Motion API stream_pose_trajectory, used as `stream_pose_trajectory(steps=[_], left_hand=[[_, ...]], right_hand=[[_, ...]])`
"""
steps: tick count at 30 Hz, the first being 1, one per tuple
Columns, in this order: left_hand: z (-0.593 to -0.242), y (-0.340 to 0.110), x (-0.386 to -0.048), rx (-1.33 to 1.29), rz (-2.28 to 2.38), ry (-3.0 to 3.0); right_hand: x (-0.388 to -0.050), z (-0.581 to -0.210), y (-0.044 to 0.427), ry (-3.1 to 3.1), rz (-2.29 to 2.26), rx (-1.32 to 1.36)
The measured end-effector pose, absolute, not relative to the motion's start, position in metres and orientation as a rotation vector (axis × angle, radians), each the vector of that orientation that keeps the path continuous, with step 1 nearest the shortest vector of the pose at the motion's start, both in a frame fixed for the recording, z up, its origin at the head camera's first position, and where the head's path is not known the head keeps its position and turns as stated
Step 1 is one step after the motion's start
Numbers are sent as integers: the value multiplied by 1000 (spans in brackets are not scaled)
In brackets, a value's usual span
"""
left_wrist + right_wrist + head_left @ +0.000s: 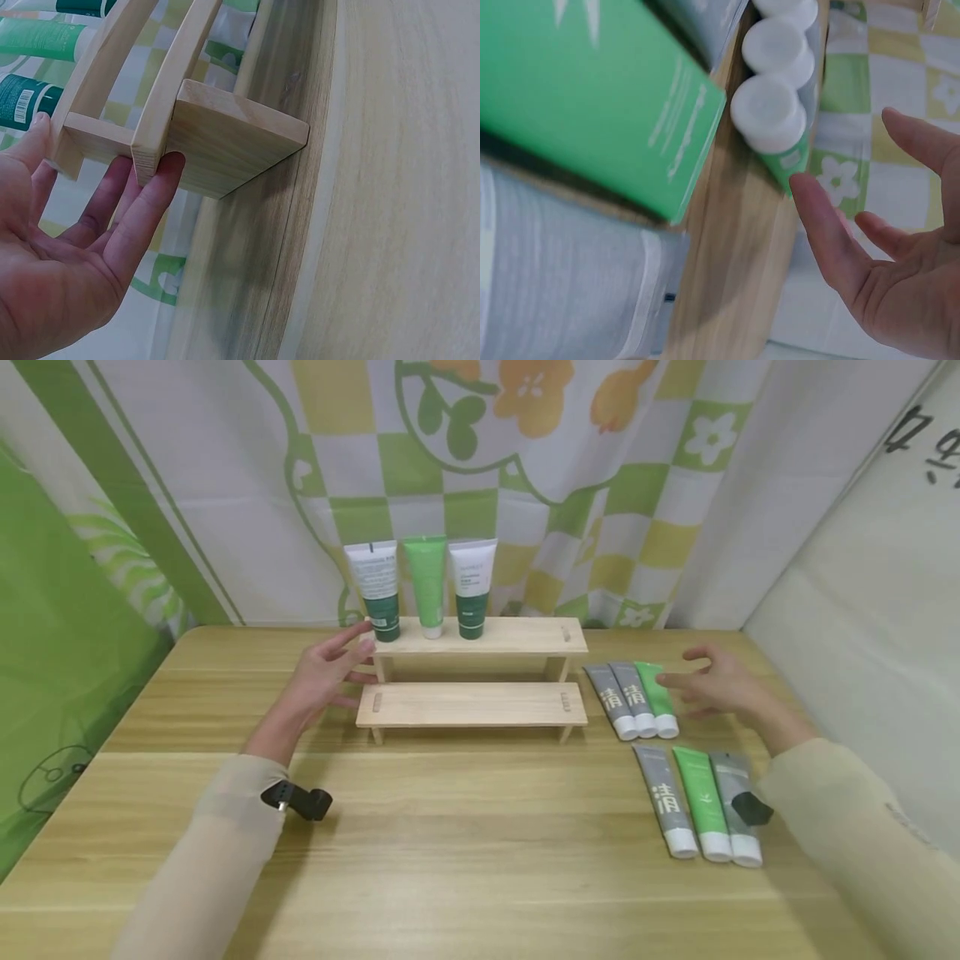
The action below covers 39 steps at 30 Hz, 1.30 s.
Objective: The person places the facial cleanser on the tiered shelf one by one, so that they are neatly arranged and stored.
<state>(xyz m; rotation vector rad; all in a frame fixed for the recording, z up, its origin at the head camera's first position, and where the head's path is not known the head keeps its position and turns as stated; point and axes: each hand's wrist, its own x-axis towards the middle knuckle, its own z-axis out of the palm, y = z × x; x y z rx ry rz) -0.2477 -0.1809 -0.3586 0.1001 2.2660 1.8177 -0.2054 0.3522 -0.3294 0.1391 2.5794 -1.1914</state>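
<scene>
On the left, my left hand (321,681) rests its fingertips on the end of the two-tier wooden stand (480,635), fingers spread; the left wrist view shows the hand (90,247) touching the ends of the boards (154,127). Three tubes stand on the upper tier: white and dark green (375,581), light green (427,581), white and dark green (472,581). My right hand (716,683) hovers with loose fingers beside a green tube (656,697), which lies next to two grey tubes (617,702). In the right wrist view the hand (900,262) holds nothing.
Nearer me on the right of the table (465,843) lie a grey tube (663,797), a green tube (703,802) and another grey tube (735,777). The lower tier (472,704) is bare. A patterned curtain (412,468) hangs behind, and a white wall (885,560) is at the right.
</scene>
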Motion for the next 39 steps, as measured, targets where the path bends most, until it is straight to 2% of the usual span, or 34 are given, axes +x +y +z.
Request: stream_pose_trajectory(steps=[9, 16, 39], left_hand=[[-359, -181, -247, 121, 1821, 2273], [-361, -181, -248, 124, 1819, 2284], [-359, -180, -246, 119, 1809, 2299]], right_hand=[[-208, -335, 363, 2535, -950, 97], [-214, -347, 364, 2402, -1079, 128], [-232, -351, 363, 2406, -1007, 140]])
